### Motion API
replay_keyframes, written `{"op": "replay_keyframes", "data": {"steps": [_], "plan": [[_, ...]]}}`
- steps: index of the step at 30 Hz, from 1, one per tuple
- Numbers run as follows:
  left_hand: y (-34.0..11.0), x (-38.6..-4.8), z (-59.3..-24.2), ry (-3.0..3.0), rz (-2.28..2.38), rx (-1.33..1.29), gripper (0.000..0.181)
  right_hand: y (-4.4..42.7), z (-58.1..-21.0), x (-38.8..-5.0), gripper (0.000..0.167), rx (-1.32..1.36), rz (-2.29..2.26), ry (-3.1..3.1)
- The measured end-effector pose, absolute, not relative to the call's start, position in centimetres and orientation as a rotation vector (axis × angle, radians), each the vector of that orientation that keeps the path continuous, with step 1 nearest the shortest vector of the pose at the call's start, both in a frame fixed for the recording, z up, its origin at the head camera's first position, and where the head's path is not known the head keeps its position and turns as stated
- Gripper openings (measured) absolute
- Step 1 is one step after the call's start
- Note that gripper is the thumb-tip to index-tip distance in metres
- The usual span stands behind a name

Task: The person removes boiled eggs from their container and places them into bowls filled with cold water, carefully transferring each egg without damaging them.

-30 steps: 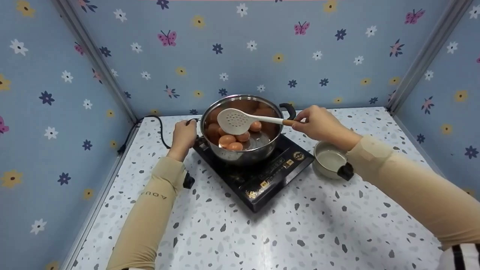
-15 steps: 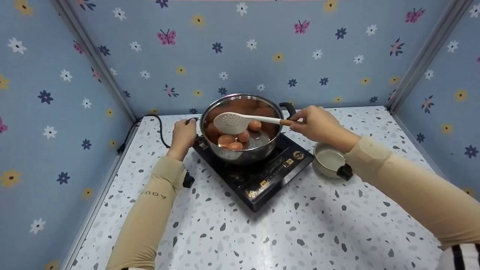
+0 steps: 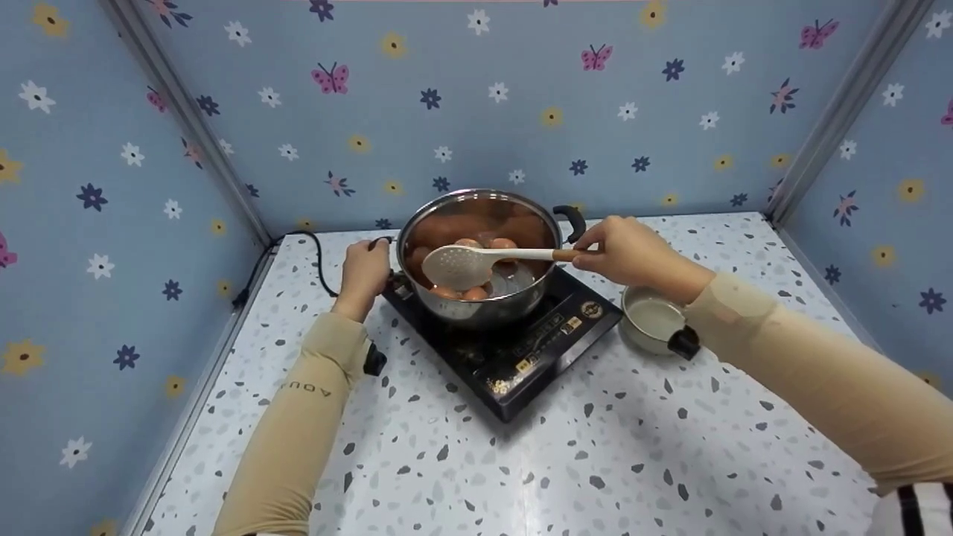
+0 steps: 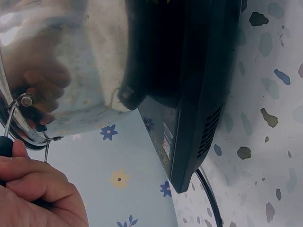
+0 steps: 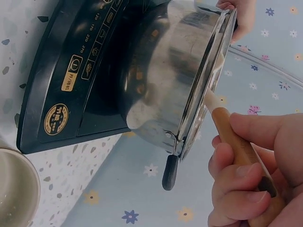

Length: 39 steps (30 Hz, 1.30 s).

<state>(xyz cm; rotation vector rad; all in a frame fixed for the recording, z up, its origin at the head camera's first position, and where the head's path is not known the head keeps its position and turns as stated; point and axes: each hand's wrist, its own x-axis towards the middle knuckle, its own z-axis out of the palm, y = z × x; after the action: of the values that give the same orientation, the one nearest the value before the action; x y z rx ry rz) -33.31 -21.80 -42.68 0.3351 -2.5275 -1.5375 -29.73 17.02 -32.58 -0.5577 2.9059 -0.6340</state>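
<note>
Head view: right fingers (image 5: 236, 183) curl round the skimmer (image 3: 459, 266), left fingers (image 4: 42, 178) round a pot handle (image 4: 5, 146).
Eggs (image 3: 503, 243) might crack if the skimmer presses hard.

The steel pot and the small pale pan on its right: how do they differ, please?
The steel pot is shiny and larger; the small pale pan looks duller. The pot stands on the black cooker, while the pan sits on the speckled counter. The pot holds brown eggs; no eggs show in the pan's visible part. Both are round and open at the top.
</note>
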Motion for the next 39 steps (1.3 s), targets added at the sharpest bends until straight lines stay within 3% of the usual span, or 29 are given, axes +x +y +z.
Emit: {"op": "replay_keyframes", "data": {"steps": [11,20,26,33,39], "plan": [[-21.8,-33.4,-42.7,-2.51,-1.529,0.36,0.039,16.6,-30.8,-30.5,0.023,-0.566,-0.484,2.824],[-21.6,-33.3,-42.6,-2.503,-1.484,0.394,0.04,16.4,-29.8,-31.2,0.039,-0.542,-0.441,2.72],[-21.4,-33.3,-42.6,-2.485,-1.453,0.407,0.04,16.5,-29.6,-31.6,0.027,-0.527,-0.483,2.664],[-21.2,-33.4,-42.7,-2.507,-1.425,0.42,0.04,16.7,-29.3,-32.4,0.033,-0.44,-0.558,2.509],[-21.0,-33.4,-42.6,-2.512,-1.428,0.444,0.039,17.0,-29.8,-32.8,0.023,-0.377,-0.676,2.383]]}}
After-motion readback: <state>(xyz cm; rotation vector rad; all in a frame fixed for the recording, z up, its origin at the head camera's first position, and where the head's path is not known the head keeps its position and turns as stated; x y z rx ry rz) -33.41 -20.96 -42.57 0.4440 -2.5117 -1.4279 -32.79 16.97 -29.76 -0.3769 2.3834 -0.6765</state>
